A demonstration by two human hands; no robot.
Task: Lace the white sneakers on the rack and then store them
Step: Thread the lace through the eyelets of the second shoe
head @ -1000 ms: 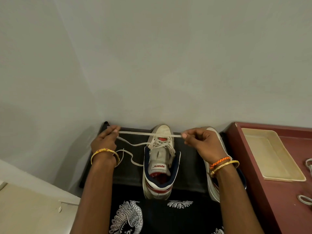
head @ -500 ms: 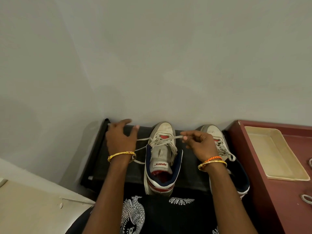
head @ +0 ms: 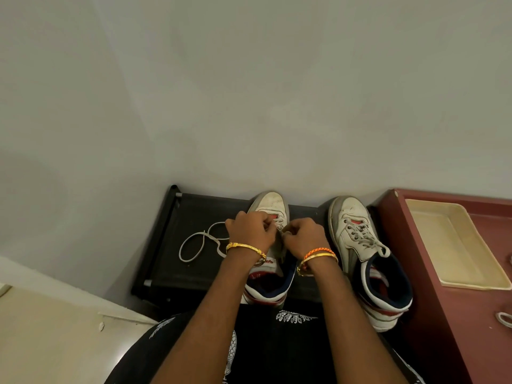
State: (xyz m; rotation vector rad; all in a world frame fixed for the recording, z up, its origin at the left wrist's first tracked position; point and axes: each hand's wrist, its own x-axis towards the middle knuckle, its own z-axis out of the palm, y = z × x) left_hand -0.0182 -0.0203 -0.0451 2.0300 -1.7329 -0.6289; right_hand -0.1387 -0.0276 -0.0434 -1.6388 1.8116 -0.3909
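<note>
Two white sneakers with navy collars and red trim stand toe-to-wall on a black rack (head: 194,217). Over the laces of the left sneaker (head: 273,203) my left hand (head: 250,231) and my right hand (head: 303,235) meet, fingers curled, pinching its grey lace near the top eyelets. A loose loop of that lace (head: 195,245) trails onto the rack left of my left hand. The right sneaker (head: 357,234) stands beside it, laced, untouched. My hands hide most of the left sneaker's tongue.
A maroon cabinet top (head: 457,314) borders the rack on the right, carrying a cream tray (head: 454,245) and bits of white cord (head: 502,318) at the frame edge. The wall runs close behind the shoes. A beige ledge (head: 55,328) lies at lower left.
Both hands have come together over the left sneaker's laces from a wide spread that held the lace taut. The slack lace now lies looped on the rack.
</note>
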